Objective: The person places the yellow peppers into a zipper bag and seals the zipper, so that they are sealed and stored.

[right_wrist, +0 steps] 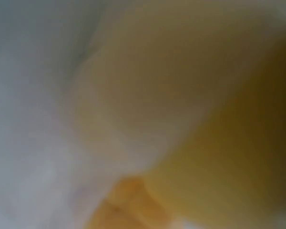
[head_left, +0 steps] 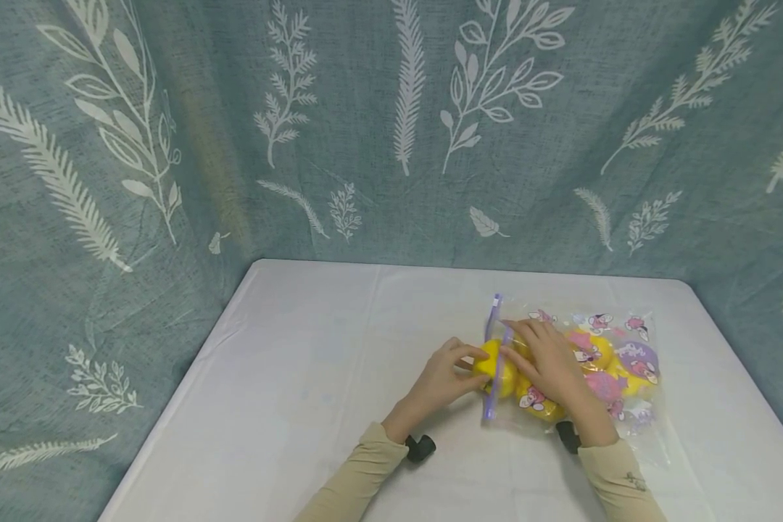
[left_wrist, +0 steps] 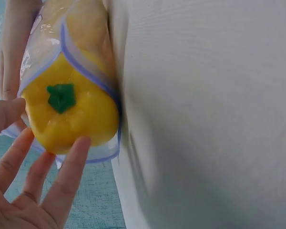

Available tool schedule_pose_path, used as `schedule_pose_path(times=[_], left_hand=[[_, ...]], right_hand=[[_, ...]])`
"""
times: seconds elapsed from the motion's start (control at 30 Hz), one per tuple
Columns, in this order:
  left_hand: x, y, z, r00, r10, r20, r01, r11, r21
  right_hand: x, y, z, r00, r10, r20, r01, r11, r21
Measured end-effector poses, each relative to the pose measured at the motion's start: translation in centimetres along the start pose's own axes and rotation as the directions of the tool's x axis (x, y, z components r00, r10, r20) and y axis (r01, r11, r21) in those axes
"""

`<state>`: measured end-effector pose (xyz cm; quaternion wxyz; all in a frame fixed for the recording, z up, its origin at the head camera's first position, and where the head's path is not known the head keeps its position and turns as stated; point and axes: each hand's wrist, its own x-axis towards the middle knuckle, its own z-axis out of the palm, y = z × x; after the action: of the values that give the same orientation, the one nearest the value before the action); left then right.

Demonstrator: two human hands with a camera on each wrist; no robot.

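A yellow toy bell pepper (left_wrist: 93, 112) with a green stem sits in the mouth of a clear zip bag (head_left: 639, 420). My left hand (head_left: 445, 377) holds the pepper at its outer end, fingertips and thumb spread around its edge in the left wrist view. The bag's purple zip strip (head_left: 490, 406) runs around the pepper. My right hand (head_left: 551, 359) lies over the mouth end of the bag and grips it, the thumb near the strip. More yellow items (head_left: 594, 351) fill the bag, their kind obscured by its print. The right wrist view is a close blur.
The bag lies on a white-covered table (head_left: 300, 377), toward its right side. Behind and left hangs a blue-green curtain (head_left: 378, 210) with white leaf patterns. A black wrist device (head_left: 420, 448) shows under the left wrist, another (head_left: 568, 437) by the right wrist.
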<state>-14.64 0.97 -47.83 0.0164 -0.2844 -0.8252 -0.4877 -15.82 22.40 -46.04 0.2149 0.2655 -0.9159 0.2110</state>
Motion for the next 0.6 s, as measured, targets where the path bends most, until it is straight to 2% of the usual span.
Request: schedule_pose_path(times=[0.17, 0.3, 0.43, 0.6], left_hand=[[0.09, 0.28, 0.16, 0.998, 0.034, 0.056, -0.025, 0.989, -0.146], [0.09, 0.48, 0.41, 0.996, -0.013, 0.092, 0.034, 0.973, -0.229], [0.01, 0.51, 0.46, 0.992, -0.055, 0.115, 0.082, 0.965, -0.249], [-0.1, 0.48, 0.41, 0.99, -0.044, 0.132, 0.075, 0.967, -0.243]], right_hand=[[0.04, 0.11, -0.03, 1.0, -0.005, -0.001, 0.005, 1.0, -0.012], [0.01, 0.19, 0.01, 1.0, -0.007, 0.002, 0.007, 1.0, -0.024], [-0.03, 0.19, 0.0, 1.0, -0.005, 0.0, 0.005, 1.0, -0.028], [-0.11, 0.16, 0.03, 1.0, 0.001, 0.006, -0.001, 1.0, -0.024]])
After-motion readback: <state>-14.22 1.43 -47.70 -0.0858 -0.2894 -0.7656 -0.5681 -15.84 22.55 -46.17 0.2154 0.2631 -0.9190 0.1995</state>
